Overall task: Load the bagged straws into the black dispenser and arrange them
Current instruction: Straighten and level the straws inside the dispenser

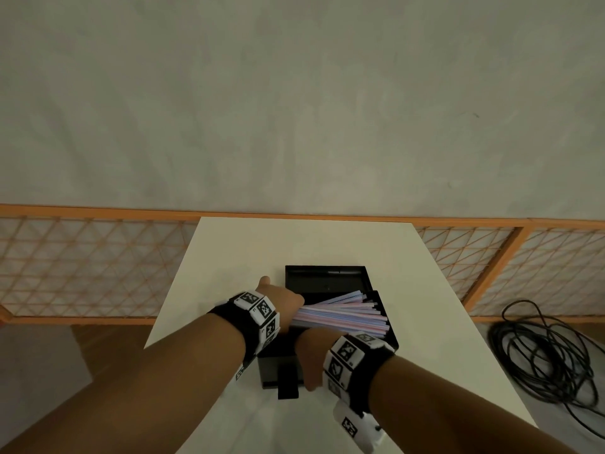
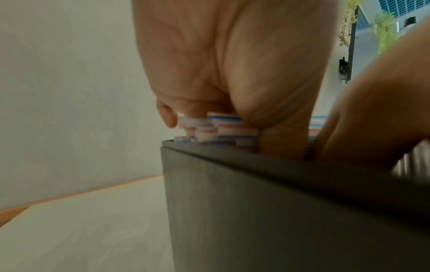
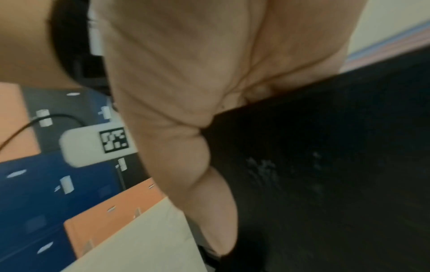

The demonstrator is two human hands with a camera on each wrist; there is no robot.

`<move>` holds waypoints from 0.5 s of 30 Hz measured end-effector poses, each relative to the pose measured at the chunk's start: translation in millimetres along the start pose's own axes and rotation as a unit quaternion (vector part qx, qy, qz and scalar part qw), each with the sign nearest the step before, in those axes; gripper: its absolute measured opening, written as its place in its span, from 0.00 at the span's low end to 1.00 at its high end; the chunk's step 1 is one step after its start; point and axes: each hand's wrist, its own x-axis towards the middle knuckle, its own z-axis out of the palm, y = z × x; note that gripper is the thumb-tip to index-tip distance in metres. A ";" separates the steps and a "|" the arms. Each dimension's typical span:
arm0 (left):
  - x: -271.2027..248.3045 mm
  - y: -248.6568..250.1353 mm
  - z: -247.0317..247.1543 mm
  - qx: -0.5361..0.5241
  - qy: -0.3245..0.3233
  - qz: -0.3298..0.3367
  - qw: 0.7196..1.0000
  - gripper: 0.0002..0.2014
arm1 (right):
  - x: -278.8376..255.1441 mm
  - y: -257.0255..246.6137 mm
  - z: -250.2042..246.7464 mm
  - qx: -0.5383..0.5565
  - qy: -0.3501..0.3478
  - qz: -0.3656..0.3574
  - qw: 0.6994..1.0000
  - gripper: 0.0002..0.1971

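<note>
The black dispenser [image 1: 327, 283] stands open in the middle of the white table [image 1: 435, 322], its lid tipped back. A bundle of pink, blue and white straws [image 1: 343, 314] lies slanted across its top, right ends down in the box. My left hand [image 1: 281, 299] grips the bundle's left end; the left wrist view shows the fingers curled round the straw ends [image 2: 216, 128] just above the dispenser wall [image 2: 256, 211]. My right hand [image 1: 311, 358] holds the dispenser's front wall [image 3: 325, 165], thumb down the front. The fingertips are hidden over the rim, below the straws [image 3: 395, 42].
A coil of black cable [image 1: 540, 355] lies on the floor right of the table. An orange lattice fence [image 1: 98, 267] runs behind the table's far edge. Bare tabletop lies to both sides of the dispenser and behind it.
</note>
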 end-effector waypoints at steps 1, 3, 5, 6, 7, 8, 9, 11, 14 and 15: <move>1.0 -0.5 0.1 -0.001 -0.001 -0.002 1.000 0.11 | 4.8 1.7 1.6 0.019 0.002 0.006 1.000 0.20; 2.3 -0.6 0.9 -0.001 -0.007 -0.004 1.000 0.11 | 11.0 3.9 6.2 0.053 0.025 0.007 0.998 0.19; 2.7 0.5 1.1 0.006 -0.001 -0.001 1.000 0.11 | 14.2 4.3 9.8 0.065 0.038 0.003 0.997 0.18; 2.3 1.2 1.4 0.009 0.004 0.001 1.000 0.11 | 15.8 4.1 11.2 0.073 0.046 0.003 0.996 0.17; 2.0 1.9 1.5 0.011 0.008 0.003 1.000 0.11 | 17.5 4.1 12.8 0.086 0.057 0.005 0.995 0.16; 1.6 2.2 1.9 0.014 0.013 0.003 1.000 0.11 | 18.9 4.5 14.1 0.096 0.069 0.009 0.993 0.16; 1.5 2.3 2.2 0.017 0.017 0.002 1.000 0.11 | 19.6 5.0 15.5 0.101 0.084 0.010 0.991 0.16; 1.4 1.8 2.7 0.020 0.023 0.000 1.000 0.11 | 20.7 6.3 18.3 0.106 0.114 0.009 0.988 0.18; 3.0 1.1 2.4 0.019 0.024 0.000 1.000 0.11 | 20.2 8.9 23.1 0.159 0.180 0.000 0.971 0.22; 3.6 1.2 2.0 0.017 0.023 -0.001 1.000 0.11 | 19.0 9.9 24.8 0.184 0.207 -0.006 0.961 0.22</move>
